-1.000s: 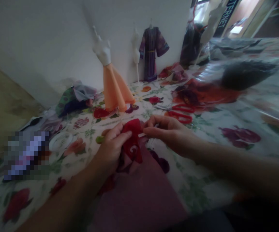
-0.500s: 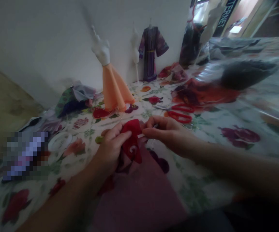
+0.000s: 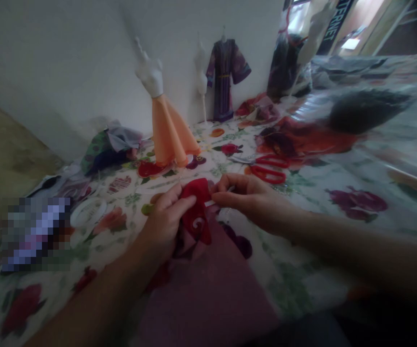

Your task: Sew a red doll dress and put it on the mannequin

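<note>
Small red cloth point(image 3: 195, 212) with a pale curl pattern is pinched between the thumb and fingers of my left hand point(image 3: 165, 217). Joined to it or lying under it, I cannot tell which, a dusty pink cloth point(image 3: 208, 289) spreads down toward me. My right hand point(image 3: 246, 195) has its thumb and forefinger pressed together at the red cloth's right edge. A narrow white strip point(image 3: 208, 204) runs from that edge to these fingertips; a pale bit also shows between the fingers. Its far end is hidden.
Red-handled scissors point(image 3: 269, 168) lie beyond my right hand. Behind stand a doll-size dress form in an orange skirt point(image 3: 170, 135) and a purple robe point(image 3: 224, 79) on a stand. Orange-red cloth point(image 3: 302, 137) and a plastic-wrapped dark bundle point(image 3: 367, 111) lie right, a white ring point(image 3: 88, 212) left.
The whole view has shifted very slightly, and the scissors look sharper. Both hands keep the same grip and position on the cloth.
</note>
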Demonstrator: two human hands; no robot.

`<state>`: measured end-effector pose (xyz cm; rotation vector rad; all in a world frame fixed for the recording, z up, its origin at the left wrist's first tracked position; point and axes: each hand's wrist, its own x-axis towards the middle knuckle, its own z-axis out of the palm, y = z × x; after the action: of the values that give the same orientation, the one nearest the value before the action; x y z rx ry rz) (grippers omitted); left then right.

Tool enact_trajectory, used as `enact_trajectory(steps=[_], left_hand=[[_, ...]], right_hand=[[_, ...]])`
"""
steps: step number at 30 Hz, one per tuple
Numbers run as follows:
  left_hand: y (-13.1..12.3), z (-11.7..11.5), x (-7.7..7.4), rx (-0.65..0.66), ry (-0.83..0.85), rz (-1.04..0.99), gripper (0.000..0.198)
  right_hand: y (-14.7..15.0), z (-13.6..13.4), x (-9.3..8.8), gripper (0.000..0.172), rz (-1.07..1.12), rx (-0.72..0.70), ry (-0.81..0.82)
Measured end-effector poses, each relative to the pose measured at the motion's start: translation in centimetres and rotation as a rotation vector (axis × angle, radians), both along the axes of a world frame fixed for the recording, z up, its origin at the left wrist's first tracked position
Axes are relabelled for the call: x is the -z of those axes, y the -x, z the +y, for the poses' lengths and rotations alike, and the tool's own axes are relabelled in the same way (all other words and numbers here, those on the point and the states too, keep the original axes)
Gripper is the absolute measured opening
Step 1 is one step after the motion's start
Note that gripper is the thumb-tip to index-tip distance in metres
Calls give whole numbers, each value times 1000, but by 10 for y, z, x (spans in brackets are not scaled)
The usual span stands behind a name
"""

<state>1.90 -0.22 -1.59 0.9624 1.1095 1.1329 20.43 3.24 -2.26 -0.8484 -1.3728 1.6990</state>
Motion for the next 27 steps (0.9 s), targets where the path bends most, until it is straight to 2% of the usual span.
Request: enact_trajectory(steps=[7, 11, 15, 27], left_hand=[[1, -1, 1, 49, -45, 11, 19], [2, -1, 0, 61, -54, 68, 30], [2, -1, -1, 71, -41, 24, 41], [1, -2, -3, 62, -37, 42, 45]], right_hand=[[0, 1, 2, 25, 34, -24, 4], [1, 2, 3, 28, 27, -24, -4], [1, 1, 3, 26, 20, -25, 2], [1, 2, 3, 27, 67, -16, 19]])
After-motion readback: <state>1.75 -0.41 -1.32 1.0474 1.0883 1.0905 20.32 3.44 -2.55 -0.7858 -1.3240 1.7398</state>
